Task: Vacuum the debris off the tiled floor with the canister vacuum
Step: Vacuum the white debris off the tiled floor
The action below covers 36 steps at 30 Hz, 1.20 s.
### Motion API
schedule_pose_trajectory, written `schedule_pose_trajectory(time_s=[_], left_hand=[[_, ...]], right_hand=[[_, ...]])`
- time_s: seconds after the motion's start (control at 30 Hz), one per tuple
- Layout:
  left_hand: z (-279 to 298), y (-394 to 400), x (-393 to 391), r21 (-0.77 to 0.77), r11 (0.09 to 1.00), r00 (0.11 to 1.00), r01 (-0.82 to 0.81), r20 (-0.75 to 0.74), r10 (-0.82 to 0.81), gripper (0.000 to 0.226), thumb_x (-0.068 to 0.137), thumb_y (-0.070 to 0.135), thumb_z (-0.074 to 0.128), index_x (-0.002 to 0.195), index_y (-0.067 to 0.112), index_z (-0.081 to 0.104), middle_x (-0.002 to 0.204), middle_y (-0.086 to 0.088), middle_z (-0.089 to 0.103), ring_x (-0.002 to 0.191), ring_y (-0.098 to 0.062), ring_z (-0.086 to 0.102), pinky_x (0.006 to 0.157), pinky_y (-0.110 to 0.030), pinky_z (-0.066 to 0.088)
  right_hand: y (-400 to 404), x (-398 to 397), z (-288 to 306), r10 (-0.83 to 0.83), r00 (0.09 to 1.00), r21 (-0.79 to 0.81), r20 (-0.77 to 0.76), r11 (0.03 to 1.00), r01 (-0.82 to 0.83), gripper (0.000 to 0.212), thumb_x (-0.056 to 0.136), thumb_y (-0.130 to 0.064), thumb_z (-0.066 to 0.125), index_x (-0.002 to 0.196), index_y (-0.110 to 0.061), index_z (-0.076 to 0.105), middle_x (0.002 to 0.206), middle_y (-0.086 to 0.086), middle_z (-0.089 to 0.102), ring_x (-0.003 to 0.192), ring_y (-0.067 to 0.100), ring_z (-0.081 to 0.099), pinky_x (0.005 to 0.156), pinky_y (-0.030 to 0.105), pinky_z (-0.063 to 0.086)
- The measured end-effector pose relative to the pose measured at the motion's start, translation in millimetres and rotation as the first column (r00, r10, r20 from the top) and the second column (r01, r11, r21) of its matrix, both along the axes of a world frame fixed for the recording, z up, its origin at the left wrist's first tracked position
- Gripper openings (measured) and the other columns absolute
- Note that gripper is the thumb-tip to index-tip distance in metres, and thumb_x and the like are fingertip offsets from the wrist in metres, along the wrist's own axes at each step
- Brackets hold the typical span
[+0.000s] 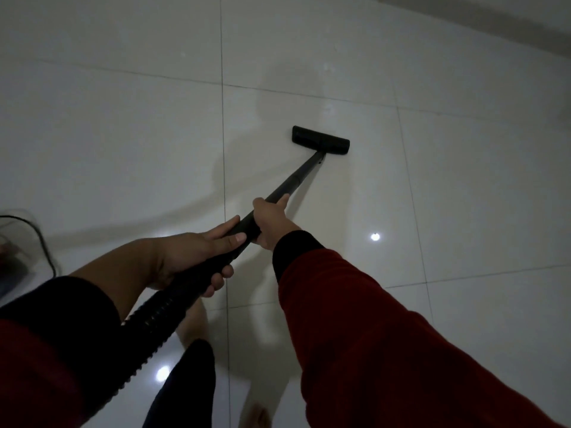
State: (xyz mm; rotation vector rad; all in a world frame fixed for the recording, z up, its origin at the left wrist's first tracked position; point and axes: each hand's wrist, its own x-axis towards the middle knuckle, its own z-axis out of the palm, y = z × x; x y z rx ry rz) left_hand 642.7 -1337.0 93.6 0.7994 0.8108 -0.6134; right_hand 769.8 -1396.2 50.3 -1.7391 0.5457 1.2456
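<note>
A black vacuum wand (296, 177) slants from my hands up to a flat black floor nozzle (320, 140) resting on the glossy white tiled floor (123, 134). My right hand (272, 220) grips the wand higher up, thumb along the tube. My left hand (191, 254) wraps the wand's lower end, just above the ribbed black hose (148, 325) that runs down past my body. Both sleeves are red with dark cuffs. No debris is discernible on the dim tiles. The canister itself is out of view.
A dark cable (40, 239) curves over a blurred object at the left edge. The wall's base (494, 29) runs across the top right. My bare feet (256, 415) and a dark trouser leg (185, 381) show at the bottom. Light reflections dot the tiles.
</note>
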Motion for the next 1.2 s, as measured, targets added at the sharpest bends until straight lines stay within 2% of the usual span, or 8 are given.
schedule_pose_trajectory(time_s=[0.07,0.23,0.4,0.63,0.77,0.97,1.2], left_hand=[[3,25,15,0.000,1.000,1.000,0.017,0.001,-0.017,0.061,0.090,0.037,0.054,0.141,0.055,0.025,0.061,-0.006,0.051,0.042,-0.012,0.046,0.042,-0.022,0.044],[7,77,52,-0.008,0.999,0.999,0.037,-0.002,-0.037,0.061,0.091,0.036,0.053,0.142,0.053,0.024,0.064,-0.007,0.051,0.041,-0.011,0.047,0.041,-0.022,0.044],[4,109,92,0.004,0.999,0.999,0.038,0.001,-0.038,0.059,0.091,0.037,0.053,0.142,0.053,0.026,0.069,-0.008,0.048,0.040,-0.011,0.046,0.041,-0.021,0.044],[-9,150,154,-0.002,1.000,1.000,0.028,0.007,-0.028,0.059,0.092,0.037,0.052,0.141,0.055,0.025,0.067,-0.007,0.048,0.041,-0.011,0.046,0.040,-0.022,0.044],[-10,175,196,-0.001,1.000,1.000,0.011,-0.001,-0.011,0.061,0.091,0.037,0.053,0.141,0.056,0.024,0.066,-0.006,0.047,0.041,-0.011,0.045,0.041,-0.022,0.043],[-4,211,254,0.000,0.999,0.999,-0.043,0.003,0.043,0.062,0.090,0.037,0.055,0.140,0.057,0.024,0.063,-0.006,0.049,0.043,-0.012,0.046,0.042,-0.023,0.044],[1,267,311,0.005,0.998,0.998,-0.061,0.015,0.061,0.060,0.091,0.037,0.054,0.139,0.057,0.025,0.062,-0.005,0.050,0.042,-0.012,0.047,0.042,-0.023,0.045]], right_hand=[[21,14,4,-0.015,1.000,-0.008,-0.004,1.000,0.015,0.079,0.097,-0.016,0.039,0.144,-0.047,-0.017,0.113,0.008,0.041,0.094,0.026,0.050,0.078,0.045,0.049],[70,49,10,-0.040,0.999,-0.037,-0.001,0.999,0.040,0.080,0.097,-0.015,0.039,0.144,-0.048,-0.016,0.135,0.014,0.042,0.094,0.029,0.052,0.084,0.049,0.052],[104,88,5,-0.029,0.999,-0.064,0.021,0.997,0.031,0.079,0.097,-0.016,0.038,0.145,-0.047,-0.016,0.134,0.015,0.044,0.091,0.029,0.054,0.077,0.046,0.052],[144,152,-9,-0.053,0.998,-0.018,0.022,0.998,0.054,0.079,0.097,-0.015,0.038,0.145,-0.047,-0.017,0.141,0.015,0.037,0.091,0.028,0.050,0.082,0.048,0.051],[170,196,-12,-0.052,0.999,0.011,0.010,0.999,0.052,0.079,0.097,-0.015,0.037,0.144,-0.048,-0.018,0.132,0.014,0.040,0.093,0.029,0.051,0.087,0.051,0.051],[213,258,-7,-0.014,1.000,0.028,0.001,1.000,0.014,0.079,0.098,-0.017,0.038,0.144,-0.048,-0.017,0.141,0.015,0.036,0.094,0.030,0.049,0.087,0.053,0.050],[274,314,-3,0.035,0.999,-0.017,0.013,0.999,-0.035,0.080,0.097,-0.019,0.040,0.143,-0.049,-0.016,0.138,0.014,0.041,0.102,0.033,0.056,0.083,0.050,0.053]])
